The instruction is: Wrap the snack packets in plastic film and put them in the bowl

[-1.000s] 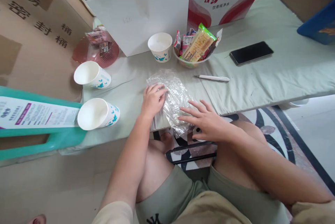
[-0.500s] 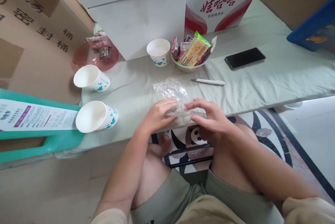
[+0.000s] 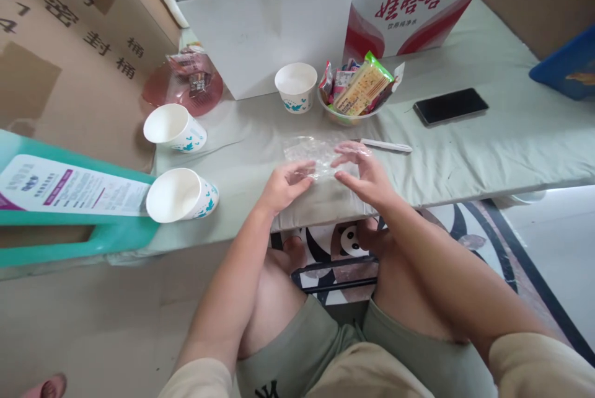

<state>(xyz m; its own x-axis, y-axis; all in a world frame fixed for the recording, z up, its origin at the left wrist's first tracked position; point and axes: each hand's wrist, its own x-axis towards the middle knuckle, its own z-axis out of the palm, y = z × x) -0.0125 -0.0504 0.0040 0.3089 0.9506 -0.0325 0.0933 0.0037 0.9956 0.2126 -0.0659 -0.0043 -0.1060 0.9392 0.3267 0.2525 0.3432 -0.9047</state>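
Observation:
A crumpled clear plastic bag or film [image 3: 304,148] lies on the cloth-covered surface in front of me. My left hand [image 3: 286,186] is at its near left side, fingers slightly curved and thumb apart. On the right, my right hand [image 3: 361,170] reaches over the plastic with its fingers spread and bent, thumb pointing inward. Both sets of fingertips touch or nearly touch the film, and slight blur hides the exact contact. A white pen [image 3: 385,145] rests just beyond my right hand.
Behind stand a bowl of packaged snacks [image 3: 356,91] and a paper cup [image 3: 296,87]. Two tipped paper cups [image 3: 174,127] lie at left, by a green container [image 3: 116,237]. A phone [image 3: 450,106] lies at right. White boxes [image 3: 264,32] line the back.
Both hands have moved forward from the near edge, farther over the plastic, which now spreads lower between them. The view has shifted slightly left.

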